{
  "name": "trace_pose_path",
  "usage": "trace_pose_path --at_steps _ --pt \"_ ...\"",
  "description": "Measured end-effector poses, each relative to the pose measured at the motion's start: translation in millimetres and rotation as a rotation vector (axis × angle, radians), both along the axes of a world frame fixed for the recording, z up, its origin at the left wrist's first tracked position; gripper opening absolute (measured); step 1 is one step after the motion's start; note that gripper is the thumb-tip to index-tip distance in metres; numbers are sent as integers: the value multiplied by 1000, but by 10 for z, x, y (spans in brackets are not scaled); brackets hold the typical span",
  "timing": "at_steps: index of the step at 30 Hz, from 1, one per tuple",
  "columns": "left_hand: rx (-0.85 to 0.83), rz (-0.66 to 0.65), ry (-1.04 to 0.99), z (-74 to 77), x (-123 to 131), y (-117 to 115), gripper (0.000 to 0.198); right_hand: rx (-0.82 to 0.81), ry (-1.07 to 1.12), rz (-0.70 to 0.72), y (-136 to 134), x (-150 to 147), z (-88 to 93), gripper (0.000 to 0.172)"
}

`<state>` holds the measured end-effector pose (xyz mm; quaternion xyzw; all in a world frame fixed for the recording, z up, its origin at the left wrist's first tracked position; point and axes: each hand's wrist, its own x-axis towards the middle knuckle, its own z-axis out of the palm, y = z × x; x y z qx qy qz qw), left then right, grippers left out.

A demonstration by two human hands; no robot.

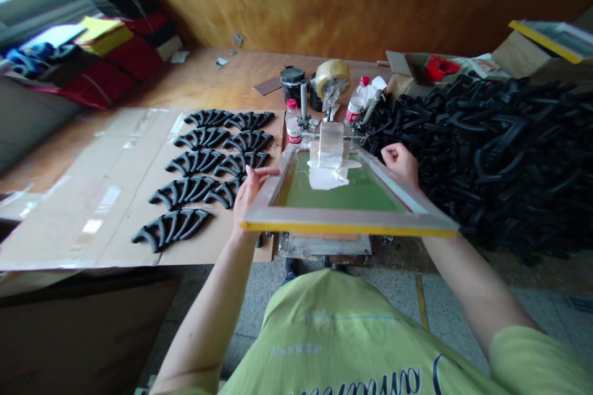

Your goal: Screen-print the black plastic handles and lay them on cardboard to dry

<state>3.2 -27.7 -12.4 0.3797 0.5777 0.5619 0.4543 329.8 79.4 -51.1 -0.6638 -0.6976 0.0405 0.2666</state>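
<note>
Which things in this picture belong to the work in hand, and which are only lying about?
In use: left hand, right hand, wood-framed green screen, white film, black curved parts, heap of black parts.
Lying about: packing tape roll, black tin, red bundles.

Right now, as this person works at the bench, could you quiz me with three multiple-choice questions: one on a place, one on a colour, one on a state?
1. Where do the laid-out black moulded parts lie?
A) On the floor
B) On flattened cardboard
C) On the window sill

2. What colour is the mesh in the wooden screen frame?
A) Red
B) Blue
C) Green

3. How is that frame positioned?
A) Flat on the bench
B) Leaning against the wall
C) Raised, with the left hand and right hand on its sides

Answers:
1. B, they sit in rows on the sheet.
2. C, green fills the frame.
3. C, both hands hold its side rails.
</note>
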Motion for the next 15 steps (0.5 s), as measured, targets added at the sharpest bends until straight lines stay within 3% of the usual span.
trace_pose_path --at_steps 2,5,8,11,12,14,15 --pt "161 23 -31 190 57 237 56 -93 -33 52 -182 12 -274 33" --pt "252 -22 -72 384 106 509 49 -177 -110 253 -537 -262 -643 29" --pt "259 -3 -118 362 169 492 43 -305 -246 362 -746 -571 -774 24" --pt "82 26 -152 24 340 129 49 -411 -249 293 -816 -762 -689 19" --pt "-52 -35 -164 -140 422 -40 55 -404 -223 265 -851 -822 -645 20" --pt "-426 -317 -222 -475 596 -376 65 -314 -177 248 -976 -972 -573 21" --pt "-504 -317 -269 -622 669 -519 66 -252 -164 290 -1062 -1058 -552 21"
